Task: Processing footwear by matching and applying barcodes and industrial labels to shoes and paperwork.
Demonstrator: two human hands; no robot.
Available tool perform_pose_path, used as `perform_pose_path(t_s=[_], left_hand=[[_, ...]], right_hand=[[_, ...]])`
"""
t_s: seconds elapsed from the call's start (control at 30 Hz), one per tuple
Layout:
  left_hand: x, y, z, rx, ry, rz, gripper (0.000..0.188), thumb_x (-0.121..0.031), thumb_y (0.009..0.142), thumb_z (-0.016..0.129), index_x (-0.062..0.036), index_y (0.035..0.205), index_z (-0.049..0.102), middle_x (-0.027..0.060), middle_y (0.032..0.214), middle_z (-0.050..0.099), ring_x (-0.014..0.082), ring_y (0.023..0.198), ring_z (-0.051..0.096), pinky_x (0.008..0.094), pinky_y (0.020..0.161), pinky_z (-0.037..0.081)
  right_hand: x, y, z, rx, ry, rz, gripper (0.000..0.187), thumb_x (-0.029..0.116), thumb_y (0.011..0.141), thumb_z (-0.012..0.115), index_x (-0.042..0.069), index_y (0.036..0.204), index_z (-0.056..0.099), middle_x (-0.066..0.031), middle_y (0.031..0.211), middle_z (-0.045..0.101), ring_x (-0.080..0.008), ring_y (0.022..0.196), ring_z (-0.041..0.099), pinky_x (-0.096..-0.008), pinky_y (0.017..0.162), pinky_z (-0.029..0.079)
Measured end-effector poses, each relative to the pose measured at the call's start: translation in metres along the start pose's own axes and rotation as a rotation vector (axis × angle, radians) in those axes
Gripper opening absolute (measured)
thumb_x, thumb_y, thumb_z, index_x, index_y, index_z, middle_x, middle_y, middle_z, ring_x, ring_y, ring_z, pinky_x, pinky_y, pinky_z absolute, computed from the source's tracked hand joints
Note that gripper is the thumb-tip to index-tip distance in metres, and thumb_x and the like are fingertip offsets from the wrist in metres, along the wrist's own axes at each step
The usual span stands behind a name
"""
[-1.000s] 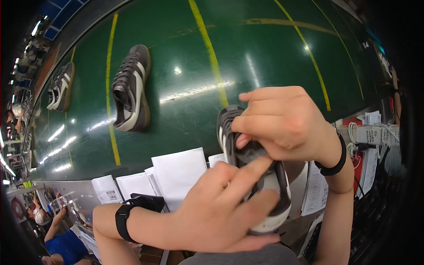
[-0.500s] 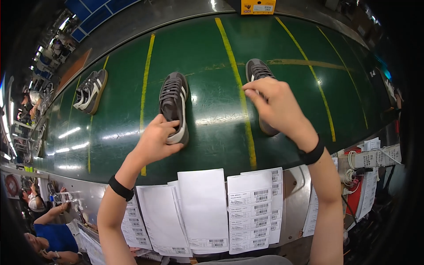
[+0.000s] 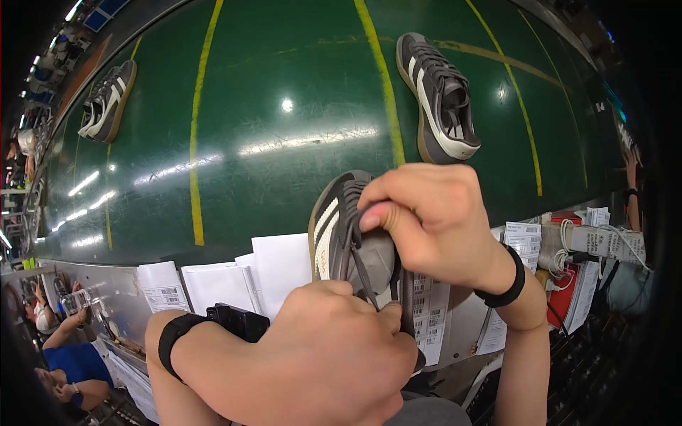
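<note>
A dark grey sneaker (image 3: 327,231) with white stripes is drawn close to my body, its toe pointing away over the table's near edge. My left hand (image 3: 327,348) is closed around the heel end, which it largely hides. With thumb and forefinger pinched, my right hand (image 3: 440,220) grips the sneaker's dark lace (image 3: 353,206) beside the tongue. A loose stretch of lace hangs down over the shoe opening. Beyond my right hand, a matching sneaker (image 3: 435,106) rests on the green conveyor belt (image 3: 270,78), its heel toward me.
More grey sneakers (image 3: 106,103) lie at the belt's far left. Label sheets and white papers (image 3: 280,266) line the near metal edge. To the right are cables (image 3: 561,255) and a red object (image 3: 565,302). A person in blue (image 3: 74,373) sits at lower left.
The left-hand sneaker has come off the belt toward my body, into my left hand. My right hand has left the other sneaker and pinches the held shoe's lace. The view has shifted.
</note>
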State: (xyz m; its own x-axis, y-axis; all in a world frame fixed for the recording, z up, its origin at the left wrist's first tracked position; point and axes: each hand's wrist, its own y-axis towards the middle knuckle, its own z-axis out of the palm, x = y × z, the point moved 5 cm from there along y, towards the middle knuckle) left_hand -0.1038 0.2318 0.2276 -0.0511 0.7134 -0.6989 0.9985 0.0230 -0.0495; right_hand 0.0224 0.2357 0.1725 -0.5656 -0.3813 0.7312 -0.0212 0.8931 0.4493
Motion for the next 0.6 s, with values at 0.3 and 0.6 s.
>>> perform_pose_path(t_s=[0.3, 0.6], left_hand=[[-0.001, 0.005, 0.0, -0.061, 0.028, -0.123, 0.026, -0.024, 0.057, 0.073, -0.0036, 0.06, 0.058, 0.0108, 0.086, 0.07, 0.0142, 0.048, 0.053, 0.031, 0.046, 0.036], [0.014, -0.015, 0.025, -0.42, 0.263, -0.134, 0.024, -0.01, 0.062, 0.07, 0.0025, 0.082, 0.063, 0.0271, 0.122, 0.059, 0.0287, 0.074, 0.061, 0.0366, 0.063, 0.047]], right_hand=[[-0.046, 0.003, 0.009, 0.153, 0.492, 0.629, 0.008, 0.005, 0.083, 0.071, -0.003, 0.081, 0.071, 0.0003, 0.065, 0.063, -0.0034, 0.059, 0.051, -0.0197, 0.051, 0.038], [-0.005, 0.031, -0.009, -0.114, -0.18, -0.214, 0.009, 0.003, 0.075, 0.072, 0.002, 0.083, 0.071, -0.0063, 0.069, 0.067, -0.0195, 0.06, 0.063, -0.0306, 0.061, 0.05]])
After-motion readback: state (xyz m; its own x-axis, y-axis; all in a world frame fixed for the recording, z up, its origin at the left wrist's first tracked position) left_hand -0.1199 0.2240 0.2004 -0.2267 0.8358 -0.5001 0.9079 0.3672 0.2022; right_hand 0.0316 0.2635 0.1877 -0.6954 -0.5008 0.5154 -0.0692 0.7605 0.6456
